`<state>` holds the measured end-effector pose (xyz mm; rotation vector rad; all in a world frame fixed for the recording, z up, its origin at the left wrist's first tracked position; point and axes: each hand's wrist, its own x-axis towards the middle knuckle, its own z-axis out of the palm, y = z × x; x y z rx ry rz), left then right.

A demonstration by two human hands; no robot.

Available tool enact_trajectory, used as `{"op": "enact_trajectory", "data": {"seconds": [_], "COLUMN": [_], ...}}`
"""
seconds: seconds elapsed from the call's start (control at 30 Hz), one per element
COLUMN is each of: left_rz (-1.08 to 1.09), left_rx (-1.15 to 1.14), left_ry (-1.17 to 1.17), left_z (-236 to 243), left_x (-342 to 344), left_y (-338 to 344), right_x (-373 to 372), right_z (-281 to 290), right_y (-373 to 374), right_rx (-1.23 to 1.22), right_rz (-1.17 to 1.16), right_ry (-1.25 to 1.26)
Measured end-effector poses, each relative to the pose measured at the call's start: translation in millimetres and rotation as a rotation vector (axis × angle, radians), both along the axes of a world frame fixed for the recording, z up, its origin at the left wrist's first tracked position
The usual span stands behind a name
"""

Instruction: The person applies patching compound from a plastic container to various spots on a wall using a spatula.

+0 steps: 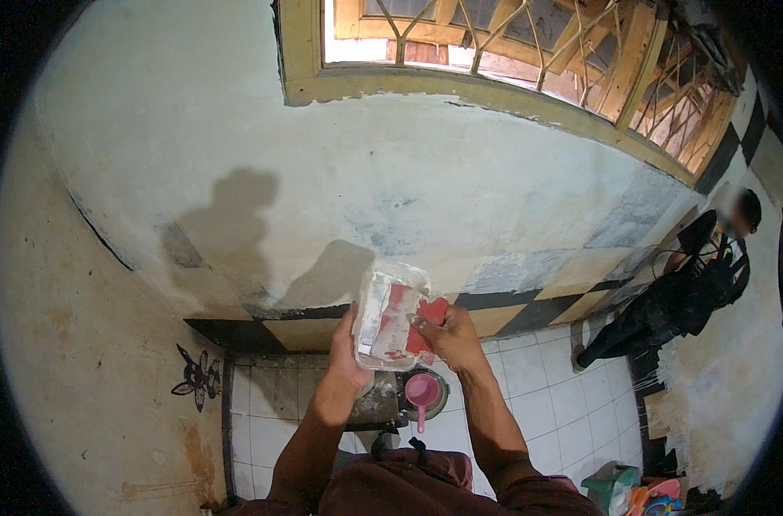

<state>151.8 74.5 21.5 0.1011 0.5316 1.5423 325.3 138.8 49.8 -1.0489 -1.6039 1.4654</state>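
Observation:
My left hand grips the left side of a whitish, rectangular plastic tub, held tilted at chest height in front of the wall. White paste smears the tub's rim and inside, and red areas show within it. At the tub's right side my right hand is closed on a flat red scraper, thumb on its face, with white paste on it. The scraper's lower part overlaps the tub's opening, so where it ends is hard to make out.
Below the tub, a pink dipper rests on a dark round container beside a dusty, dark low surface. A barred window is above. At right stands a person in dark clothes; colourful items lie lower right.

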Motion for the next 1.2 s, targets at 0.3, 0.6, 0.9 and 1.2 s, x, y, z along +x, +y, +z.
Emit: {"op": "enact_trajectory", "data": {"seconds": [0.3,0.6,0.9,1.2], "left_rz": [-0.089,-0.145,-0.137,0.063], "left_rx": [0.009,-0.001,-0.018,0.495], "left_ry": [0.051,0.048,0.069,0.935], "left_z": [-12.7,-20.4,-26.7,-22.9], "left_x": [-3.0,-10.1,-13.8,-20.4], "left_y": [4.6,0.9,6.9,-30.1], "right_x": [-19.1,-30.1,-15.2,11.7], "right_z": [0.9,-5.9,-28.9,16.5], "right_y": [0.7,-2.6,7.8,73.5], "right_rx": [0.095,-0.052,-0.248,0.329], "right_rz": [0.015,0.126,-0.009,-0.443], "right_ry": [0.075,0.159,0.407,0.399]}}
